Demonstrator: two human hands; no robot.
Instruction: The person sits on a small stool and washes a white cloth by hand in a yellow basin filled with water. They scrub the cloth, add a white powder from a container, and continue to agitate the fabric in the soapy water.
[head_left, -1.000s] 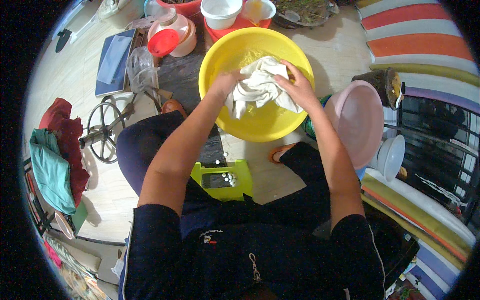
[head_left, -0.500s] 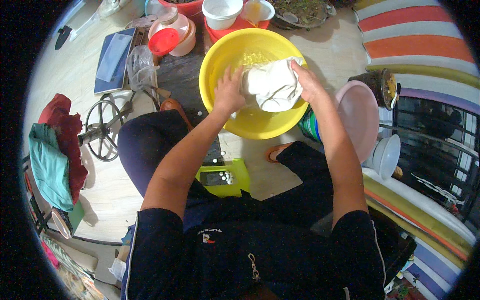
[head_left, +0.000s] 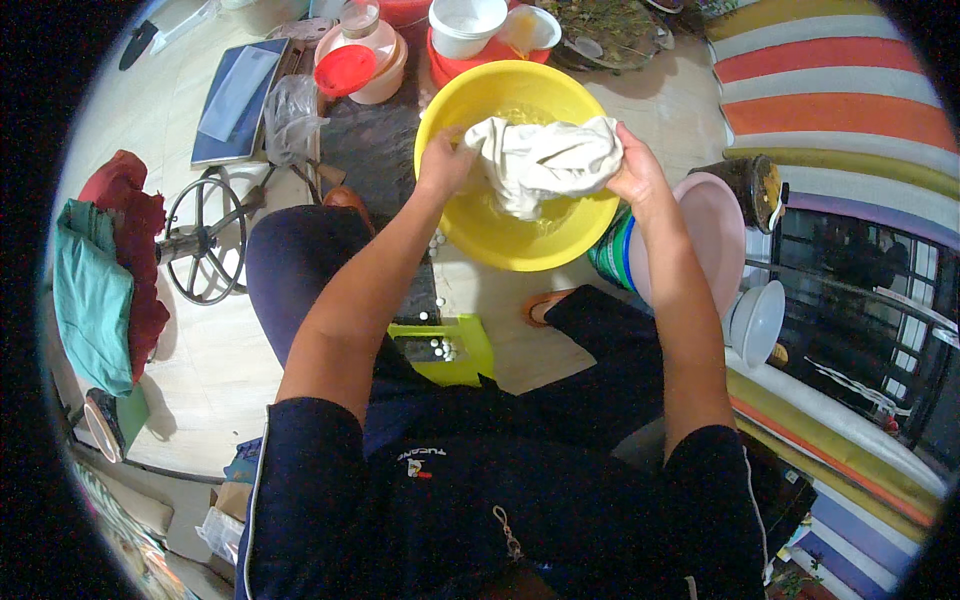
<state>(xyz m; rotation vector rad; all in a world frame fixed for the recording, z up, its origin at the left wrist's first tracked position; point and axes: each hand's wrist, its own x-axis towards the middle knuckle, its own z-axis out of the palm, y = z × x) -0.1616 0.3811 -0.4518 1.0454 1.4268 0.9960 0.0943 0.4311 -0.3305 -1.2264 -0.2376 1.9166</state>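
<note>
while both hands grip white cloth | yellow basin below | pink basin right

Pale pink round plastic basin lying just right of the right hand; black metal wheel sitting well left of the left hand.

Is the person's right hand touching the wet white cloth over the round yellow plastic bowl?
Touching. The head view shows the right hand gripping one end of the white cloth, fingers wrapped around it.
</note>
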